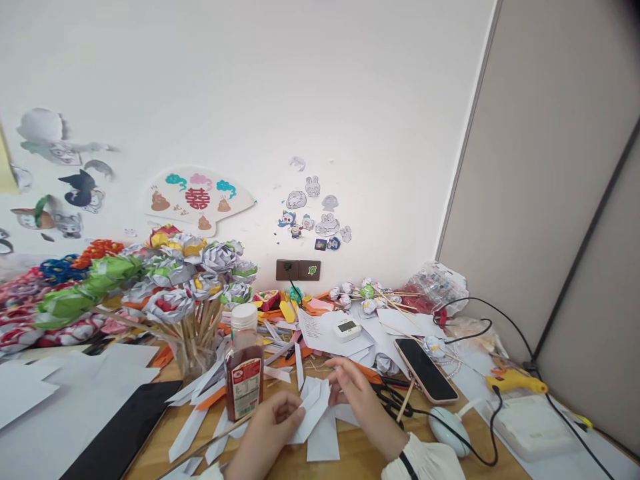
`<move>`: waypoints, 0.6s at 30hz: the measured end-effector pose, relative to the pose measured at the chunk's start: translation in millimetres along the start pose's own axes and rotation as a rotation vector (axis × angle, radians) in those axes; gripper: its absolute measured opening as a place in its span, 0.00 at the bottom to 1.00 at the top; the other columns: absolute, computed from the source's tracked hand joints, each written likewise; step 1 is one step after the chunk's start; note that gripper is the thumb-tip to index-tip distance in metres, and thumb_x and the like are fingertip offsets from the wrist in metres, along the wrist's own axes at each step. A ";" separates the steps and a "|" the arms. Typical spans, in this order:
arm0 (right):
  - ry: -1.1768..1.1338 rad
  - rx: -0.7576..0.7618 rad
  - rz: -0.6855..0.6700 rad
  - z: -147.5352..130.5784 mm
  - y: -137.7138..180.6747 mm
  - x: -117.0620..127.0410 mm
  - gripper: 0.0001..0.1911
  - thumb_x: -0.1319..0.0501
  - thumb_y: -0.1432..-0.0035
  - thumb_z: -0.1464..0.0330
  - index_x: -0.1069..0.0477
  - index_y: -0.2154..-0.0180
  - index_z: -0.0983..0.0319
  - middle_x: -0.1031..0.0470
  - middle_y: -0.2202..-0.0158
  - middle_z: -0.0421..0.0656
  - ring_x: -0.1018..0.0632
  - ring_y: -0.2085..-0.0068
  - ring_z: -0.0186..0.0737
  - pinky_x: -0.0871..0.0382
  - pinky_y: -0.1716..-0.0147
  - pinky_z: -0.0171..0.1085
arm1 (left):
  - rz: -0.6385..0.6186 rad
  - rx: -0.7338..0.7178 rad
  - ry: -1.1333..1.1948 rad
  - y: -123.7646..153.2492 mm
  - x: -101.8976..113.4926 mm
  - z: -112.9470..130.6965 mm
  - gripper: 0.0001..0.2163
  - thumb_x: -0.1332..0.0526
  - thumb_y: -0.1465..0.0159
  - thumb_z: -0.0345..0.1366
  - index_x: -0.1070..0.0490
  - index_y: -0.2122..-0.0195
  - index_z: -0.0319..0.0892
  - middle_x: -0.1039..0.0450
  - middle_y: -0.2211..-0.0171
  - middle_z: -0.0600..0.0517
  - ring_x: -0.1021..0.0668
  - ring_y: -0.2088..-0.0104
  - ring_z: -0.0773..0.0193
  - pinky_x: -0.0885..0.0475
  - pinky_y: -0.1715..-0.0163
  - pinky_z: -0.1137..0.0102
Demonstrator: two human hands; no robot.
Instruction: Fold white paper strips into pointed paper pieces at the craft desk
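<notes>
A folded white paper piece (313, 407) is pinched between the thumb and bent fingers of my left hand (275, 427). At its right edge is my right hand (357, 397), with loosely curved fingers set apart; whether the fingertips touch the paper cannot be made out. Below the folded piece, a flat white paper strip (323, 440) lies on the wooden table (290, 463). To the left of my hands stands a bottle (244, 367) of dark red liquid with a white cap. Black-handled scissors (393, 400) lie beside my right wrist, partly hidden.
Paper flowers on sticks (193, 287) fill a glass at the left, near a black tablet (125, 430). On the right are a phone (426, 370), a white mouse-shaped device (450, 430), a yellow glue gun (517, 381) and loose cables. A white timer (347, 328) sits among paper scraps.
</notes>
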State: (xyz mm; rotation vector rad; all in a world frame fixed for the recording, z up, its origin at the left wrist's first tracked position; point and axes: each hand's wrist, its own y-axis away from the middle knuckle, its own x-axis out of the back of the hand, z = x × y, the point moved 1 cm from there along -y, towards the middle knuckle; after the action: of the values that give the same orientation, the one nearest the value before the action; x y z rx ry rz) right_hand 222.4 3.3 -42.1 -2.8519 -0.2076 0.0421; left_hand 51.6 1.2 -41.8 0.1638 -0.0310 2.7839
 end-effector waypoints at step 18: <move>0.259 0.025 -0.097 -6.4 10.9 -22.8 0.06 0.45 0.49 0.70 0.36 0.65 0.63 0.41 0.80 0.34 0.38 0.78 0.31 0.45 0.79 0.29 | -0.033 -0.085 0.028 4.5 -10.3 0.9 0.15 0.42 0.49 0.48 0.42 0.77 0.42 0.40 0.87 0.62 0.37 0.89 0.73 0.42 0.88 0.77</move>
State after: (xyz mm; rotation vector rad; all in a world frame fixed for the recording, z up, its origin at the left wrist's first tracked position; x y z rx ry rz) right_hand 201.6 -12.2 -38.9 -2.7819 -0.2869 -0.3400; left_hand 59.8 -6.5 -42.2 0.1036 -0.1378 2.7460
